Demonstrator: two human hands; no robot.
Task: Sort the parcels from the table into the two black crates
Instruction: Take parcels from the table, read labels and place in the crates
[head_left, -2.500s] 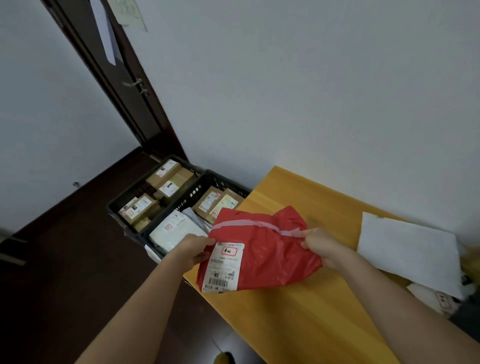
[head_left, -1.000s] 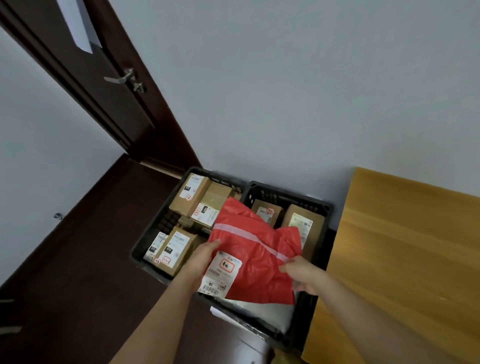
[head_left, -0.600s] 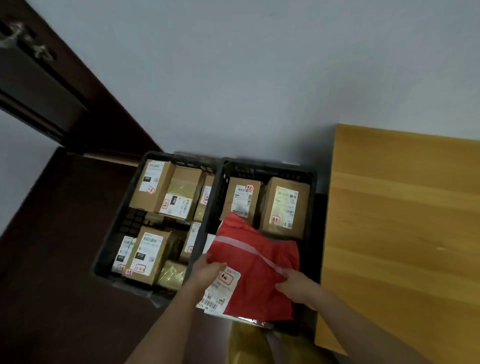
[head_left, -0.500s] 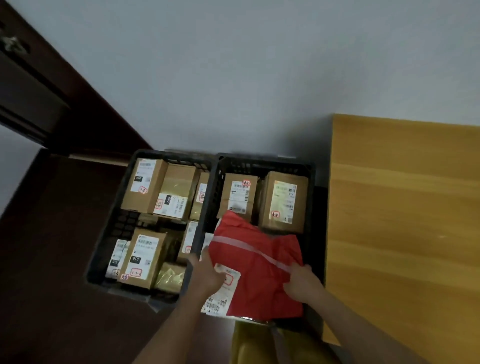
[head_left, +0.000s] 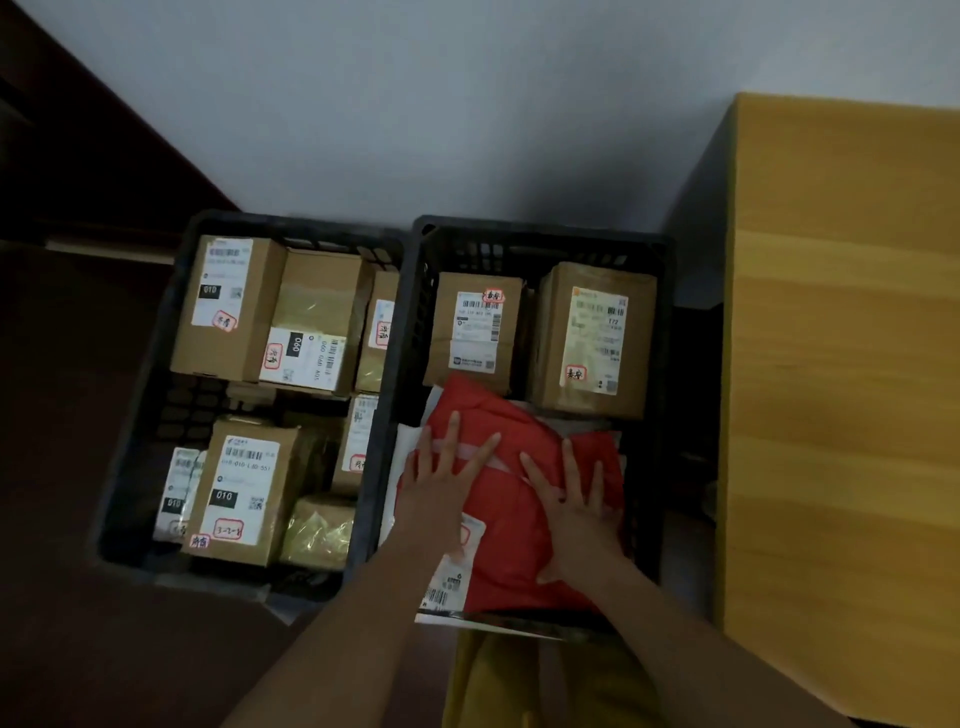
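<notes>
Under both hands' flat fingers (head_left: 451, 441) lies the red parcel (head_left: 511, 540).

Bare forearms, no sleeves; left hand (head_left: 435, 499) and right hand (head_left: 581, 512) ungloved; mustard-yellow trousers (head_left: 498, 680) showed bottom centre.

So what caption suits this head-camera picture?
Both hands, left and right, press a red parcel flat into the right crate.

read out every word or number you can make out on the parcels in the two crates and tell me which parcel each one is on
"010": black tag, back-left box in the left crate.
"060": black tag, box beside it.
"010" and handwritten "3-2-1": front box there.
"T72": back-right box in the right crate.
Red stamps, barcodes, small print, and the red bag label: too blurred.
</notes>
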